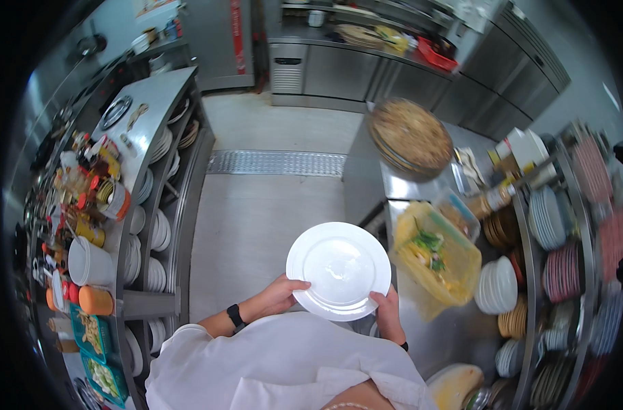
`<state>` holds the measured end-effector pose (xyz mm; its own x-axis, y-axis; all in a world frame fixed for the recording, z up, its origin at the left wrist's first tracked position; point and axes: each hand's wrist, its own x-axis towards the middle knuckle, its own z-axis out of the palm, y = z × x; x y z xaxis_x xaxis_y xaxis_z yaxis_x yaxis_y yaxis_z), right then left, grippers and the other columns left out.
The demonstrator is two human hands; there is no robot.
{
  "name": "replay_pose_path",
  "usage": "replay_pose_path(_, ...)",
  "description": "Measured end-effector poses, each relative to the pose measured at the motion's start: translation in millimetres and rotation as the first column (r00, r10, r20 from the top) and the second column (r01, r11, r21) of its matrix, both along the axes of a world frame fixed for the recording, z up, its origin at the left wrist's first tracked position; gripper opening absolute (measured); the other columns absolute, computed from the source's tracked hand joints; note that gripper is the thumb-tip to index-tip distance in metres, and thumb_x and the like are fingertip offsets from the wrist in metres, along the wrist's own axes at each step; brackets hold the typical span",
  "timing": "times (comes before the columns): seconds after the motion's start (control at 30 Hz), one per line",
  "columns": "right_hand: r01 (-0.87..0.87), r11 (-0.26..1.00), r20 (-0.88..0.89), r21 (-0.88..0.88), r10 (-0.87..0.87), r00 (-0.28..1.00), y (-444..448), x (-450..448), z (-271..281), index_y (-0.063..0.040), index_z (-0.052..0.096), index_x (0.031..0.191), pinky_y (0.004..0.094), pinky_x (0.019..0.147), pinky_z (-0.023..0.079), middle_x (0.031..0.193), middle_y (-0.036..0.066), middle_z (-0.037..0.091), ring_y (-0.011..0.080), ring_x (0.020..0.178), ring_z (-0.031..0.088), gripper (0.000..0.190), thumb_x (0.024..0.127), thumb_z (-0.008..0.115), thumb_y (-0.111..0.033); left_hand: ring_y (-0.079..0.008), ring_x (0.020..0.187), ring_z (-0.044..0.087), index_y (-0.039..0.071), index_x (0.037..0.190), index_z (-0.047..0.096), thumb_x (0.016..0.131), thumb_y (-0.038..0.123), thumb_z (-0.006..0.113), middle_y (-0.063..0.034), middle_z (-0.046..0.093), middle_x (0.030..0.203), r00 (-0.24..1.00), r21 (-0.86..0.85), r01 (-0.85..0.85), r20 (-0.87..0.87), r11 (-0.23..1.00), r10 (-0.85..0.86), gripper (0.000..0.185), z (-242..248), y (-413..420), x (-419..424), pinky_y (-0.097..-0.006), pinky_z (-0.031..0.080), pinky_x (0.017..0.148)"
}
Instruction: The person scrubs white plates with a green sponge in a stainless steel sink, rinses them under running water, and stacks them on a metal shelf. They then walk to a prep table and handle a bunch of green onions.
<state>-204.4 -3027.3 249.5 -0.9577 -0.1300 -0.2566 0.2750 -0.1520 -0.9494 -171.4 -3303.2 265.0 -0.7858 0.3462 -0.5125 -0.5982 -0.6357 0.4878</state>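
Observation:
A round white plate [342,269] is held level in front of my chest, over the floor between two steel counters. My left hand [283,292] grips its left rim, thumb on top and fingers underneath. At the lower right rim, my right hand [388,310] holds the plate the same way, its fingers partly hidden below. The plate's face is bare and glossy with light reflections. Just right of the plate, on the counter, stands a bin lined with a yellow plastic bag [437,256], with green leafy scraps inside.
A round wooden chopping block [411,136] stands on the right counter [401,187]. White bowls [496,284] are stacked by the right-hand rack. Along the left counter are sauce bottles, a white tub [90,261] and teal baskets [104,376] of food; plates [160,230] fill the shelves below. A metal grate [278,162] crosses the floor.

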Motion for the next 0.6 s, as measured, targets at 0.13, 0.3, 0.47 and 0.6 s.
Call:
replay_pose_path(0.13, -0.09, 0.976, 0.064, -0.197, 0.104, 0.993, -84, -75, -7, 0.0, 0.054, 0.107, 0.0309, 0.081, 0.048, 0.103, 0.012, 0.062, 0.0187, 0.092, 0.061, 0.024, 0.085, 0.051, -0.008, -0.0298, 0.121, 0.047, 0.002, 0.138, 0.03, 0.082, 0.0, 0.059, -0.017, 0.043, 0.134, 0.975, 0.026, -0.209, -0.065, 0.978, 0.21, 0.063, -11, -88, -26, -0.0424, 0.042, 0.102)
replay_pose_path(0.3, -0.023, 0.981, 0.097, -0.195, 0.043, 0.994, -150, -151, -11, 0.0, 0.054, 0.097, 0.0333, 0.074, 0.056, 0.095, 0.018, 0.064, 0.0255, 0.081, 0.066, 0.014, 0.092, 0.05, -0.013, -0.0306, 0.118, 0.05, -0.001, 0.136, 0.032, 0.079, -0.004, 0.058, -0.0185, 0.046, 0.131, 0.874, -0.053, -0.481, -0.106, 0.875, 0.475, 0.063, -33, -180, -44, -0.0422, 0.044, 0.1)
replay_pose_path(0.47, 0.047, 0.988, 0.165, -0.144, -0.023, 0.986, -175, -218, -17, 0.001, 0.053, 0.096, 0.0331, 0.072, 0.055, 0.092, 0.019, 0.064, 0.0265, 0.079, 0.066, 0.016, 0.092, 0.05, -0.014, -0.0299, 0.116, 0.052, -0.002, 0.135, 0.032, 0.077, -0.005, 0.058, -0.018, 0.049, 0.129, 0.703, -0.149, -0.708, -0.056, 0.691, 0.709, 0.064, -54, -243, -57, -0.0404, 0.046, 0.097)
replay_pose_path(0.6, 0.102, 0.995, 0.201, -0.007, -0.098, 0.975, -193, -280, -35, 0.0, 0.052, 0.096, 0.0335, 0.068, 0.056, 0.092, 0.019, 0.063, 0.0265, 0.075, 0.066, 0.017, 0.093, 0.051, -0.017, -0.0289, 0.113, 0.054, -0.002, 0.134, 0.036, 0.077, -0.007, 0.057, -0.0164, 0.051, 0.127, 0.546, -0.198, -0.823, -0.015, 0.533, 0.838, 0.061, -67, -280, -87, -0.0381, 0.048, 0.094)
